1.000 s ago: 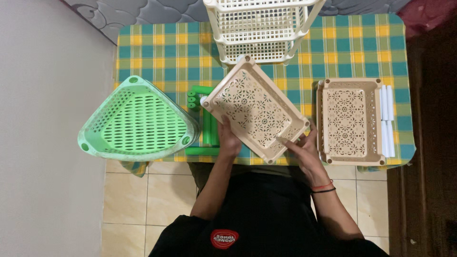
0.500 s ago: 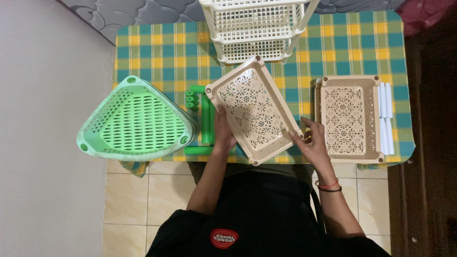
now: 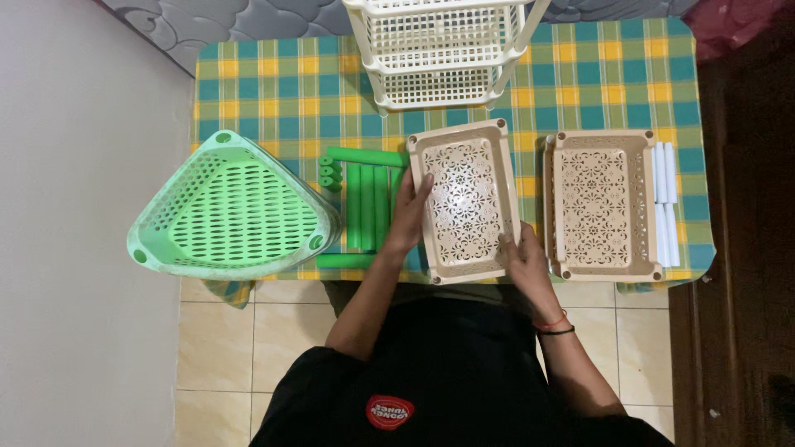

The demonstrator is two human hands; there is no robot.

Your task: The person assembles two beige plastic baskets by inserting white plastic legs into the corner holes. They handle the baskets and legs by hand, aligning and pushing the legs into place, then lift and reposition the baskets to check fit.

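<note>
Two hands are gripping one beige perforated tray (image 3: 465, 201) at the near edge of the table (image 3: 580, 91): the left hand (image 3: 407, 217) is clasping its left long side, and the right hand (image 3: 525, 257) is closing on its near right corner. That tray is lying flat and squared to the table edge. Just right of it, a second beige tray (image 3: 598, 204) is sitting on a like one, with white tubes (image 3: 667, 203) lying along its right side. Left of the held tray, green tubes (image 3: 364, 205) are lying side by side, next to a green triangular basket (image 3: 230, 209). Farther back, a cream tiered rack (image 3: 440, 51) is standing.
</note>
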